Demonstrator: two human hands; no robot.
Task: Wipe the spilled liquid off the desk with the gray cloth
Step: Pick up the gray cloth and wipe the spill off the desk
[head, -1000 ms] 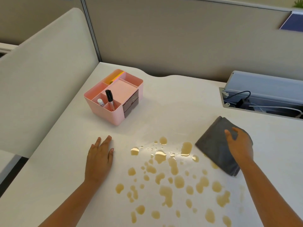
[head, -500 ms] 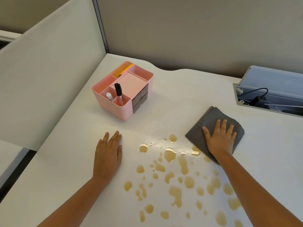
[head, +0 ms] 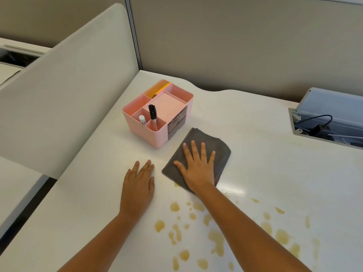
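On the desk (head: 255, 154): right hand (head: 198, 169) flat, fingers spread, on the cloth (head: 220, 152).
Left hand (head: 138, 183) flat, fingers extended; spill (head: 216, 238) nearer; marker (head: 152, 116) print unreadable.

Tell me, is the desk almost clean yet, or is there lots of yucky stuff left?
Just started. Done: the far patch of desk beside the gray cloth shows only a wet sheen, no brown drops. In hand: the right hand presses flat on the cloth, while the left hand rests on the desk. Left: lots of brown spilled liquid nearer the person.
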